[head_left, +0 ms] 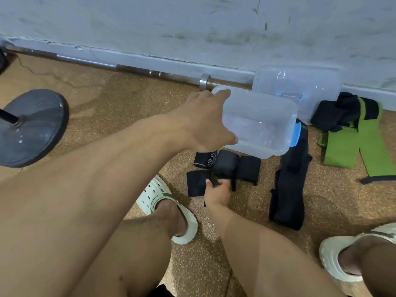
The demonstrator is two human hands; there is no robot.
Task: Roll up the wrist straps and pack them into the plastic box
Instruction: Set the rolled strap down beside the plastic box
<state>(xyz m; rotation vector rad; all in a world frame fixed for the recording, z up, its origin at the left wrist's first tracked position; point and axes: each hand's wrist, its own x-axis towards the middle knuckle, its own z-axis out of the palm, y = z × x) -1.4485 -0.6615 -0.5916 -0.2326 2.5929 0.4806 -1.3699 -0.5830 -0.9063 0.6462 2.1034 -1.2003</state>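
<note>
The packing step is in hand. Four rolled black fabric wrist straps lie on the speckled brown rubber floor (128, 99), grouped just in front of the clear rectangular plastic box with the blue side latch (263, 127). The box appears to hold nothing yet — its interior reads as bare plastic, though reflections make this uncertain.

The left hand (203, 123) holds the box by its near-left end: the fingers hook over the rim at the corner and the thumb presses the outer wall below, so the hand is clamped on the box. The box sits tilted, its open top turned partly toward the person.

The right hand (218, 190) reaches down to the nearest rolled strap (198, 182), the thumb lying on its top face and the fingers curling around dark fabric beside it. A full grip cannot be confirmed (the fingertips are hidden in the black cloth), but the hand reads as pinching the roll.

The next move calls for lifting that roll without letting it unwind and seating it inside the box while the left hand steadies the box.

Unrolled material remains — a long black strap (289, 189) to the right of the box, and a green-and-black strap bundle (351, 133) further right near the clear plastic lid (300, 86) leaning at the wall.
</note>
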